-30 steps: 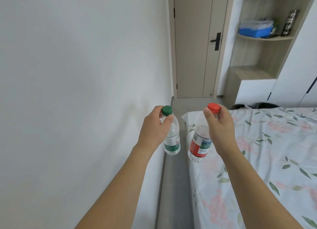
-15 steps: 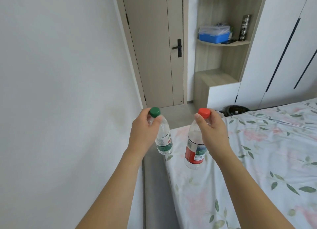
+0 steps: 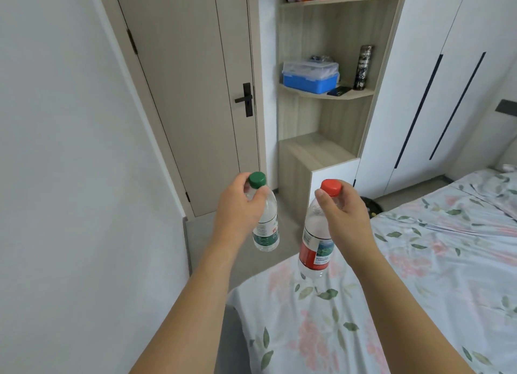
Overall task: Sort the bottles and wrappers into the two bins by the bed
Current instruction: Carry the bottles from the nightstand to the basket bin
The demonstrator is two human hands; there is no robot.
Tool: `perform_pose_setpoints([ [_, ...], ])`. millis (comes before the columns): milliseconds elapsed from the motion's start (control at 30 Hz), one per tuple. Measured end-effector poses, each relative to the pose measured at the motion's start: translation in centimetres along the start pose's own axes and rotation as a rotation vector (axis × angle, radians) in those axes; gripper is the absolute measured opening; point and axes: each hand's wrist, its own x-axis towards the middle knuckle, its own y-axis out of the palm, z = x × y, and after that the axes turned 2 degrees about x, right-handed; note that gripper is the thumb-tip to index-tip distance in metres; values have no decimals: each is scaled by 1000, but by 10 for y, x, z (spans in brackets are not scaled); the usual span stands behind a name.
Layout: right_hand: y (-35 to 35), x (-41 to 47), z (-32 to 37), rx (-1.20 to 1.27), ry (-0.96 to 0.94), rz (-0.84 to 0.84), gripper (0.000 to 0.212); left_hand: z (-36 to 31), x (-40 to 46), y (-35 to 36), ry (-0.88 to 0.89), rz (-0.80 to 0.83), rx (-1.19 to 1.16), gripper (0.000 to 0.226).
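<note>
While the view has swung rightward across the last second, so that the door [image 3: 193, 94] and corner shelf [image 3: 324, 94] now fill the scene ahead of the hands, both bottles ride along unchanged in their grips. The left hand [image 3: 237, 214] is clamped around the neck of the green-capped water bottle [image 3: 264, 228], which hangs just below and beyond its fingers over the floor. The right hand [image 3: 345, 219] is closed the same way on the red-capped water bottle [image 3: 316, 247], whose base hangs over the bed [image 3: 419, 289] corner. Just past the right hand, a dark round bin [image 3: 370, 205] peeks out at the foot of the bed; a second bin is hidden. The turn suggests the person is carrying both bottles toward that spot, with the drop not yet made.
</note>
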Motion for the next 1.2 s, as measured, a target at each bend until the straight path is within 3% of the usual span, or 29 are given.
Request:
perform_pose_setpoints([
  [167, 24, 60, -3, -20, 12, -40, 18, 12, 78, 11, 10, 10, -49, 17],
  [533, 68, 142, -27, 6, -4, -13, 15, 43, 155, 18, 27, -28, -44, 19],
  [967, 169, 279, -48, -20, 41, -138, 12, 89, 340, 33, 104, 113, -64, 14],
  [1200, 171, 313, -54, -39, 27, -246, 14, 88, 392, 54, 136, 201, -77, 15],
])
